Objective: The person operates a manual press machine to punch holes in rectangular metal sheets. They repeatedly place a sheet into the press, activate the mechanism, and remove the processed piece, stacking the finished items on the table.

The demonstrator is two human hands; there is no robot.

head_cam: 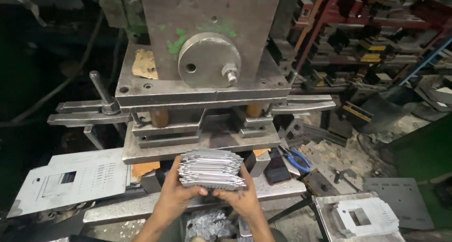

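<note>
Metal plates [210,169] stacked and gripped between left hand [175,195] and right hand [241,198], both clenched on them, before press [202,82], pliers [295,158] beside.

Blue-handled pliers [297,159] beside dark phone [277,168].

Press die [202,129] blocks 12 o'clock; narrow slot open. Phone [277,169], pliers [296,158] crowd 2 o'clock. Punched sheet [75,178] at 9.
</note>
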